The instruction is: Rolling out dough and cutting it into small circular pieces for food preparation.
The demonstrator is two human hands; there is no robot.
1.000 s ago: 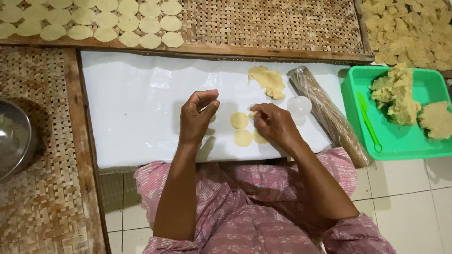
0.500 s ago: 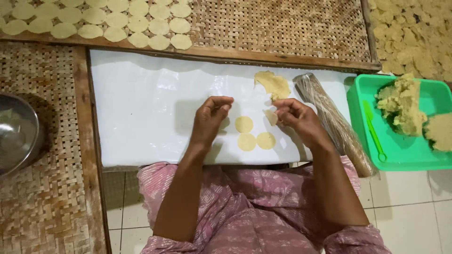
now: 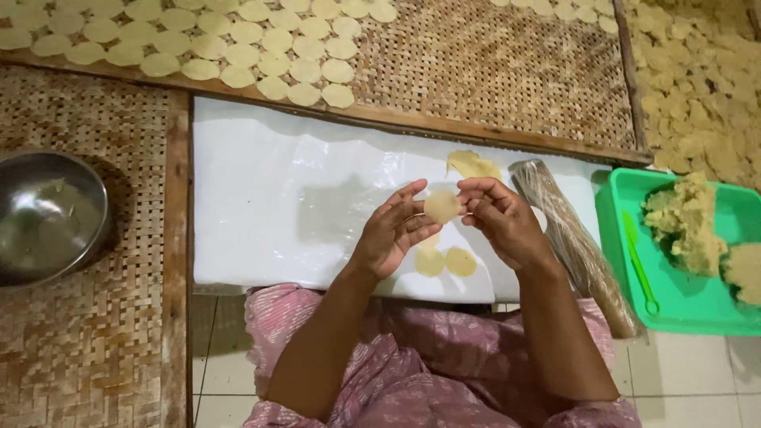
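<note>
A thin round dough disc (image 3: 441, 206) is held up between my two hands above a white plastic-covered board (image 3: 277, 206). My left hand (image 3: 392, 231) supports it with fingertips from the left. My right hand (image 3: 499, 218) pinches its right edge. Two more cut discs (image 3: 445, 261) lie flat on the board just below my hands. A leftover scrap of rolled dough (image 3: 473, 165) rests on the board behind my right hand. A plastic-wrapped rolling pin (image 3: 575, 242) lies at an angle to the right of my right hand.
A woven bamboo tray (image 3: 491, 71) at the back carries rows of pale dough discs (image 3: 238, 43). A steel bowl (image 3: 47, 214) sits on a woven mat at left. A green plastic tray (image 3: 674, 305) at right holds lumps of dough and a green tool (image 3: 638, 257).
One of the three discs on the board has been lifted and is now held between both hands. The camera view has shifted slightly.
</note>
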